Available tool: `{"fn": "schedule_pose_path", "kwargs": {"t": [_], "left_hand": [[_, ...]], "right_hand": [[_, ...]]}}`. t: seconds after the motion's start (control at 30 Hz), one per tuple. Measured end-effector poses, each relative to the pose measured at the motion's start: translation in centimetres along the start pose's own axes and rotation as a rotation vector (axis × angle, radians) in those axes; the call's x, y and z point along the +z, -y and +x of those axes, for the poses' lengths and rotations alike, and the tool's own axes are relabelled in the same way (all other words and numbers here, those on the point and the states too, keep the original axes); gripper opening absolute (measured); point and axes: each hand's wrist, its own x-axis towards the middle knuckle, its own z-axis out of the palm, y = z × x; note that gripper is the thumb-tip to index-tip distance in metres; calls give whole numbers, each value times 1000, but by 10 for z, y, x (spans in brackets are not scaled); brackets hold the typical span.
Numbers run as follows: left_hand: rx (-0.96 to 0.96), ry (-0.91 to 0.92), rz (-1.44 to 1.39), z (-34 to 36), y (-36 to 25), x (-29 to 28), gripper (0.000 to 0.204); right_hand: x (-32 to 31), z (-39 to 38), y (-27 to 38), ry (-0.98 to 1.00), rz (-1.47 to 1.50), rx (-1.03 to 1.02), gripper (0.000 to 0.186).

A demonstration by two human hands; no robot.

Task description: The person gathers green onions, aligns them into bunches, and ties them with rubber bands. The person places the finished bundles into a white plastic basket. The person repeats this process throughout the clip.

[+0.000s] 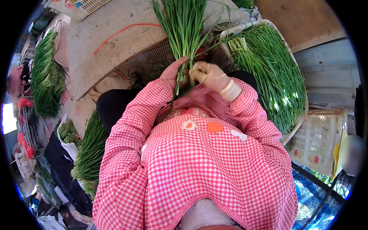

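Note:
My bare left hand (173,73) is closed round the lower stems of a bunch of garlic chives (184,30). The long green leaves fan out away from me over the edge of a worn board (115,19). Beside the stems, my right hand (211,78) wears a pale thin glove, its fingers curled in a pinch. What lies between those fingertips, if anything, is hidden. A few loose leaves hang below my left hand, where the picture is partly blurred. Across the board stretches a thin red strip (128,27).
To the right stands a large pale-rimmed basket heaped with chives (268,73), with a plastic crate (316,143) nearer me. More chives lie in piles at left, one far (46,76) and one near (92,147). Bundles of red ties (25,102) hang at the far left.

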Motion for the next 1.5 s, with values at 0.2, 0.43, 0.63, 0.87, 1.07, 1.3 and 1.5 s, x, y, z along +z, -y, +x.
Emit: {"fn": "schedule_pose_path", "kwargs": {"t": [0.2, 0.43, 0.63, 0.87, 1.07, 1.3, 1.5], "left_hand": [[72, -40, -61, 28, 4, -9, 17], [87, -44, -69, 29, -2, 5, 14], [150, -98, 74, 35, 8, 8, 23], [84, 19, -113, 31, 10, 1, 35], [89, 24, -55, 31, 7, -14, 35], [174, -5, 87, 15, -1, 6, 24], [601, -79, 568, -25, -13, 42, 24]], "right_hand": [[25, -40, 31, 586, 242, -47, 15], [-7, -31, 71, 194, -492, 139, 49], [25, 1, -6, -141, -674, 25, 44], [3, -29, 50, 203, 444, 191, 21], [-59, -79, 88, 574, 921, -482, 16], [-77, -90, 89, 525, -99, 114, 34], [-69, -40, 24, -118, -531, 119, 63]]}}
